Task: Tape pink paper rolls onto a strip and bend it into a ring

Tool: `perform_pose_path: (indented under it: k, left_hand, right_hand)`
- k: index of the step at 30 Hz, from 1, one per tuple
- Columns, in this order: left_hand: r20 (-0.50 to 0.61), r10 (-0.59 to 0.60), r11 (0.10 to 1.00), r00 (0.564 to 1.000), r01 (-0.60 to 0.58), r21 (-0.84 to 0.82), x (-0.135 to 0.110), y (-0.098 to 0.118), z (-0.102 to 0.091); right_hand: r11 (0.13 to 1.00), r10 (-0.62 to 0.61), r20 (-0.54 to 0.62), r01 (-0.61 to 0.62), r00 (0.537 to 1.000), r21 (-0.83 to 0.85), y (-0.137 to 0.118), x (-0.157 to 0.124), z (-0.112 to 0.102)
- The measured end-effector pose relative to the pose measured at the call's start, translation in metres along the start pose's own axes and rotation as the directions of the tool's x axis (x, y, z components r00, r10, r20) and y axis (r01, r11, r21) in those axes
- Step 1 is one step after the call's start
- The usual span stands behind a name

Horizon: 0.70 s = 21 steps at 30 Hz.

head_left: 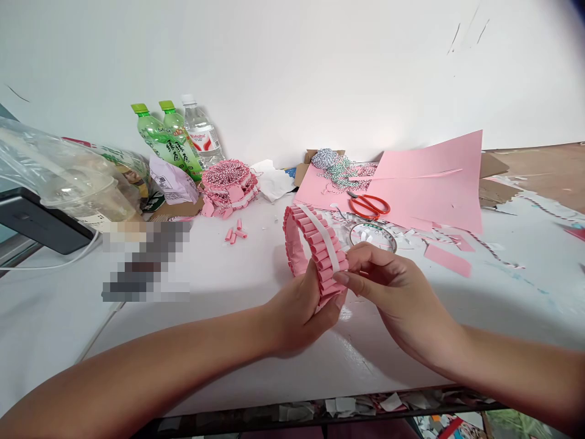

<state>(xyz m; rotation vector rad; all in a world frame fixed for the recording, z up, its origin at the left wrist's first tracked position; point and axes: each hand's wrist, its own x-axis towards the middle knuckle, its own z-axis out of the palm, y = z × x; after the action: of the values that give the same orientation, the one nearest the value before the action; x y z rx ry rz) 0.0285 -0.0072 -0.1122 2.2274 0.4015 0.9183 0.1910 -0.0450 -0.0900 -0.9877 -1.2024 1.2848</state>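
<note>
Left hand (297, 311) masks the lower part of the pink paper ring (315, 244)

Some of that hand's fingers vanish behind the ring. Right of the ring, the right hand (402, 289) hides part of the tape roll (394, 238). Left of the ring, a pixelated patch (146, 262) conceals whatever lies there (only a pale cable end emerges below). Farther left, the phone (41, 219) and clear plastic bag (27, 146) are cut by the picture's edge. Print on the lilac packet (171, 180), also left, is too small to read.
</note>
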Motion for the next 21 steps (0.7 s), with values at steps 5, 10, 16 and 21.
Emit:
perform_pose_path:
  k: [5, 10, 16, 21]
  left_hand:
    - [0.008, -0.042, 0.999, 0.999, 0.043, -0.026, 0.0008, 0.0047, -0.0028]
    - [-0.046, -0.095, 0.995, 0.994, 0.093, -0.040, 0.0013, 0.0050, -0.0038]
    - [-0.132, -0.118, 0.993, 0.984, 0.116, -0.026, 0.0009, 0.0026, -0.0028]
    - [-0.158, -0.176, 0.983, 0.972, 0.182, 0.025, -0.0003, 0.0047, -0.0020]
  right_hand:
    - [1.000, -0.017, 0.003, 0.017, 1.000, -0.011, -0.0007, 0.0001, 0.0004]
    - [0.999, -0.039, -0.007, 0.039, 0.999, -0.020, 0.0004, 0.0008, 0.0009]
    - [0.996, -0.010, -0.057, 0.015, 0.998, 0.084, 0.0005, 0.0033, -0.0005]
    - [0.995, -0.043, -0.045, 0.046, 0.998, 0.083, -0.0048, 0.0042, -0.0013]
